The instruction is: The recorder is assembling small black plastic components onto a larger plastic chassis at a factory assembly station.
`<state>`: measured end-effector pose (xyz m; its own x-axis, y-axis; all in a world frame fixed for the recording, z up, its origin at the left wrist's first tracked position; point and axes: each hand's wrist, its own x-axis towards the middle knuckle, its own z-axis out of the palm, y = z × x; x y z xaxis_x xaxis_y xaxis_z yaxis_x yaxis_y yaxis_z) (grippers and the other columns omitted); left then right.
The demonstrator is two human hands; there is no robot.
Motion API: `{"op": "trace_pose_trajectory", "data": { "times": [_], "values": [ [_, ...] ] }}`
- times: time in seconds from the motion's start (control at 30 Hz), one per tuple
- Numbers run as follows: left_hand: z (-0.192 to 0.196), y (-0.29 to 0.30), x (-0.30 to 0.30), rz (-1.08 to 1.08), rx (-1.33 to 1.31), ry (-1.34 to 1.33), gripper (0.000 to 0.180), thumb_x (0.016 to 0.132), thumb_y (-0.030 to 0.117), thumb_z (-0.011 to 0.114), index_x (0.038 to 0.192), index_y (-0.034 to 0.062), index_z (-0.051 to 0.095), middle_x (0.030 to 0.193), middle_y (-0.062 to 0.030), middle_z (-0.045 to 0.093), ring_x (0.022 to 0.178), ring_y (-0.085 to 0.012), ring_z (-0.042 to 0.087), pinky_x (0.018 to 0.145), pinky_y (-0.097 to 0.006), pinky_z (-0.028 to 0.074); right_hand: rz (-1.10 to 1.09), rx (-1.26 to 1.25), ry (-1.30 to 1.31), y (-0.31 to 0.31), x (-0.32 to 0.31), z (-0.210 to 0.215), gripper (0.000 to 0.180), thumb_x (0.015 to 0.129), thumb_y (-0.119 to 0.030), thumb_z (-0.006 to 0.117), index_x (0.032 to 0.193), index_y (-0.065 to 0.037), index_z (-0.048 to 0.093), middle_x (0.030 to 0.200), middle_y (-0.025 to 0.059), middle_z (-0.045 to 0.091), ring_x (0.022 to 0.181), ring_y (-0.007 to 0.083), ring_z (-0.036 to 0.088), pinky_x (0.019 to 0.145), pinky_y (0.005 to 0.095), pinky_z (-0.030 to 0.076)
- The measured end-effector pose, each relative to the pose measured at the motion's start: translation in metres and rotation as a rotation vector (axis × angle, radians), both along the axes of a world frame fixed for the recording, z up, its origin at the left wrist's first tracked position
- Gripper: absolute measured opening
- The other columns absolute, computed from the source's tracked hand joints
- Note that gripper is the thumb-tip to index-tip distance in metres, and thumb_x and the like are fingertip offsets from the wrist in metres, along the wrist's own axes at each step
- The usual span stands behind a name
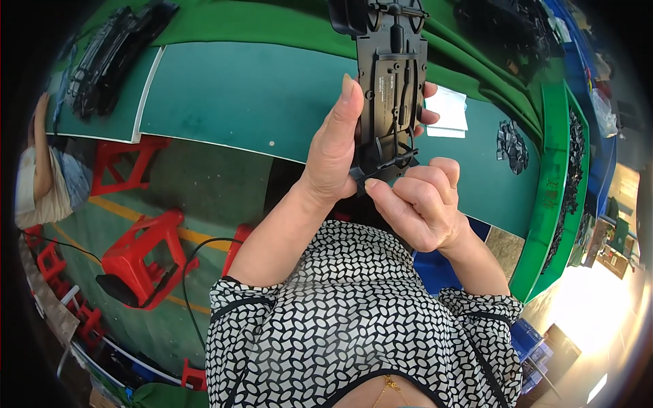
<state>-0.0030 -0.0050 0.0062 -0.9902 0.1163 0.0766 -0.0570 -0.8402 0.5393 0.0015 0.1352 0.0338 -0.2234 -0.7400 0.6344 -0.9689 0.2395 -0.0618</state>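
Note:
My left hand (333,146) grips a long black plastic toy-car chassis (391,81) above the near edge of the table. Its thumb lies along the chassis's left side, and fingertips show past the right side. The face toward me has moulded axles, rods and small screw holes. At the near end, my right hand (425,204) is closed, with its fingers curled in. The right thumb tip touches a small dark flap (359,178) at the chassis's near left corner. Whether that flap is a separate part, I cannot tell.
White paper (445,112) and a small pile of black parts (511,146) lie on the green table (224,88). A green bin (544,204) of black pieces stands right. Stacked black chassis (112,64) lie far left, near another person's arm (42,149). Red stools (143,258) stand left.

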Motion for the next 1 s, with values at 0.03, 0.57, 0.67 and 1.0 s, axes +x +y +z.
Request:
{"op": "trace_pose_trajectory", "data": {
  "times": [0.03, 0.57, 0.67, 1.0],
  "values": [
    [-0.0009, -0.0001, 0.0, -0.001, -0.003, 0.006, 0.084, 0.087, 0.068, 0.026, 0.135, -0.0005, 0.032, 0.129, -0.0179, 0.046, 0.106, -0.0258, 0.054, 0.089, -0.035, 0.048, -0.008, -0.008, -0.006, -0.0003, 0.0001, -0.0004, 0.032, 0.055, -0.011, 0.066, 0.086, -0.003, 0.067, 0.079, -0.0012, 0.051, 0.071, 0.014, 0.05, 0.067, 0.0302, 0.034],
    [0.0055, 0.0016, 0.0022, 0.051, 0.103, -0.05, 0.069, 0.092, 0.059, 0.03, 0.124, -0.0001, 0.045, 0.117, -0.0114, 0.055, 0.099, -0.0187, 0.057, 0.084, -0.029, 0.047, 0.011, -0.032, -0.036, -0.0018, -0.0042, -0.0064, 0.036, 0.053, -0.011, 0.064, 0.088, -0.003, 0.067, 0.08, -0.0001, 0.051, 0.072, 0.0156, 0.05, 0.066, 0.0314, 0.036],
    [0.0057, 0.0013, 0.0018, 0.048, 0.117, -0.051, 0.069, 0.092, 0.059, 0.03, 0.124, 0.0002, 0.045, 0.116, -0.0112, 0.055, 0.099, -0.0186, 0.057, 0.083, -0.029, 0.048, 0.024, -0.028, -0.035, -0.0016, -0.0046, -0.0072, 0.037, 0.052, -0.011, 0.064, 0.088, -0.002, 0.067, 0.08, 0.0002, 0.051, 0.072, 0.016, 0.051, 0.067, 0.0315, 0.036],
    [0.0044, 0.0006, 0.0035, 0.054, 0.112, -0.044, 0.069, 0.092, 0.059, 0.03, 0.123, 0.0, 0.047, 0.116, -0.011, 0.055, 0.098, -0.018, 0.057, 0.083, -0.029, 0.047, 0.044, -0.031, -0.055, -0.0051, -0.0031, -0.0089, 0.035, 0.052, -0.009, 0.066, 0.086, 0.0, 0.066, 0.08, 0.0015, 0.051, 0.072, 0.0169, 0.051, 0.068, 0.0313, 0.038]
  ]
}}
